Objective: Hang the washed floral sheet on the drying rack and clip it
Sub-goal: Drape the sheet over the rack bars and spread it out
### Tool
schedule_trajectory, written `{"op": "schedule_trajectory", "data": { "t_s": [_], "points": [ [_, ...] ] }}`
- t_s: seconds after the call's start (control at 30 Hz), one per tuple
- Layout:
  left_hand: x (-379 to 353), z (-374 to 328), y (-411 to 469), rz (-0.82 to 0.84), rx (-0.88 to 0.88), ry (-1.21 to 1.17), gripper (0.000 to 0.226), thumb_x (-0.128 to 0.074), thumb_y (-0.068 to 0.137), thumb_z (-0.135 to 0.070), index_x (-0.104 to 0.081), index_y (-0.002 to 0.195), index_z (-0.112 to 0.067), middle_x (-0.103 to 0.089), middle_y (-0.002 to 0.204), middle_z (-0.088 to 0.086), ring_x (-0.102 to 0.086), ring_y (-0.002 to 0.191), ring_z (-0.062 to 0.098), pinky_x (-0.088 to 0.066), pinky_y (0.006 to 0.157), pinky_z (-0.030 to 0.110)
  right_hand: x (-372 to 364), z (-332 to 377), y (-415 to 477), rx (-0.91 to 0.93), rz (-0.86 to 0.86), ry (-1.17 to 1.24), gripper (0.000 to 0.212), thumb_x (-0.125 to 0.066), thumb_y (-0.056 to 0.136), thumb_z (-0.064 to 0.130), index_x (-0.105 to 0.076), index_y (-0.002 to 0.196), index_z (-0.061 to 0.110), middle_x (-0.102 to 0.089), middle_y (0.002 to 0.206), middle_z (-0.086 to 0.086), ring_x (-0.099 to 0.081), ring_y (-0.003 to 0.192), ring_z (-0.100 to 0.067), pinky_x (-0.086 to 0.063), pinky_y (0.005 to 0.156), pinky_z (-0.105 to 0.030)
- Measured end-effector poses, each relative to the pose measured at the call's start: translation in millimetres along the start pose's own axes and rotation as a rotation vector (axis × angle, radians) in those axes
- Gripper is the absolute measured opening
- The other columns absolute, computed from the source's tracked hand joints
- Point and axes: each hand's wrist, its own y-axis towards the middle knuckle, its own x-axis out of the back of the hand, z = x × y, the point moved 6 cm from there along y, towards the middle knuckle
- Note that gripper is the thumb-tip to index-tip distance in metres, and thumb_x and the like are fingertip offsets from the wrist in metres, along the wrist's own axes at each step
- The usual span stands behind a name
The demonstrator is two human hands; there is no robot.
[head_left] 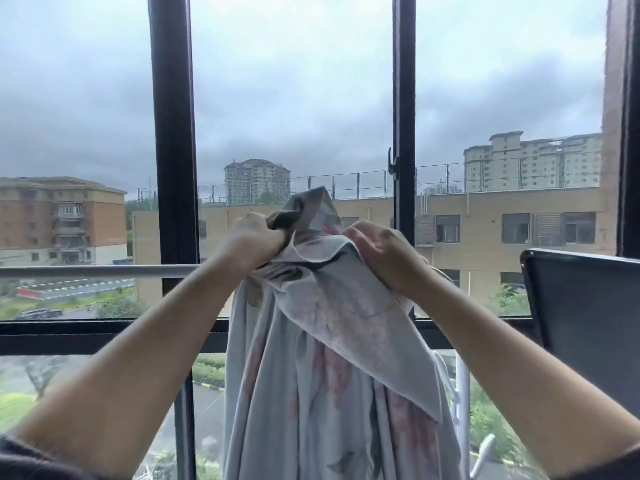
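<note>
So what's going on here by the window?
A person is hanging up washing. Both hands, left hand and right hand, grip the bunched top of a floral sheet, held up at the level of a pale horizontal rail. The rest hangs straight down, still gathered. No clip is visible.

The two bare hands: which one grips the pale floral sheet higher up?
The left hand grips the pale floral sheet higher, bunching fabric just below its raised peak. The right hand holds a fold slightly lower, on the opposite side.
</note>
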Motion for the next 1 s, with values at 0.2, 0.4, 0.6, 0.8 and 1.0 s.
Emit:
{"op": "schedule_trajectory", "data": {
  "t_s": [0.2, 0.4, 0.6, 0.8, 1.0],
  "points": [
    [-21, 31, 7, 0.165, 0.265, -0.944, 0.027, -0.043, 0.088, -0.004, -0.065, 0.098, 0.008, -0.059, 0.09, 0.02, -0.056, 0.082, 0.028, -0.051, 0.086, 0.048, 17, 19, -49, 0.087, -0.163, -0.18, 0.031, -0.052, 0.088, 0.049, -0.059, 0.1, 0.021, -0.058, 0.096, 0.008, -0.055, 0.084, -0.012, -0.045, 0.073, -0.032],
    [-28, 15, 6, 0.373, 0.295, -1.139, 0.038, -0.023, 0.098, -0.005, -0.061, 0.101, -0.004, -0.063, 0.093, 0.017, -0.065, 0.08, 0.028, -0.058, 0.074, 0.044, 34, 56, -70, 0.077, -0.291, -0.385, 0.018, -0.05, 0.095, 0.037, -0.053, 0.087, 0.021, -0.058, 0.066, 0.003, -0.056, 0.059, -0.021, -0.047, 0.057, -0.032],
    [-18, 9, 9, 0.237, 0.245, -1.034, 0.032, -0.033, 0.091, -0.016, -0.06, 0.076, -0.01, -0.063, 0.056, 0.004, -0.056, 0.072, 0.024, -0.045, 0.059, 0.018, -13, 112, -103, 0.135, 0.087, -0.202, 0.016, -0.046, 0.094, 0.039, -0.051, 0.083, 0.029, -0.051, 0.061, 0.012, -0.056, 0.066, -0.015, -0.046, 0.063, -0.034],
    [-3, 10, 8, 0.195, -0.021, -0.416, 0.03, -0.063, 0.083, -0.044, -0.06, 0.085, -0.014, -0.061, 0.083, 0.007, -0.057, 0.075, 0.02, -0.045, 0.069, 0.028, -32, 107, -98, -0.062, 0.192, -0.234, 0.022, -0.042, 0.095, 0.039, -0.048, 0.085, 0.021, -0.058, 0.075, 0.001, -0.056, 0.076, -0.027, -0.045, 0.074, -0.039],
    [-3, 16, 5, 0.123, -0.152, -0.104, 0.045, -0.053, 0.089, -0.028, -0.045, 0.126, -0.005, -0.056, 0.113, 0.015, -0.054, 0.102, 0.033, -0.046, 0.083, 0.036, -96, 109, -137, -0.313, 0.686, -0.19, 0.041, -0.045, 0.094, 0.046, -0.042, 0.129, 0.025, -0.054, 0.125, 0.003, -0.05, 0.112, -0.02, -0.036, 0.088, -0.031]
  ]
}}
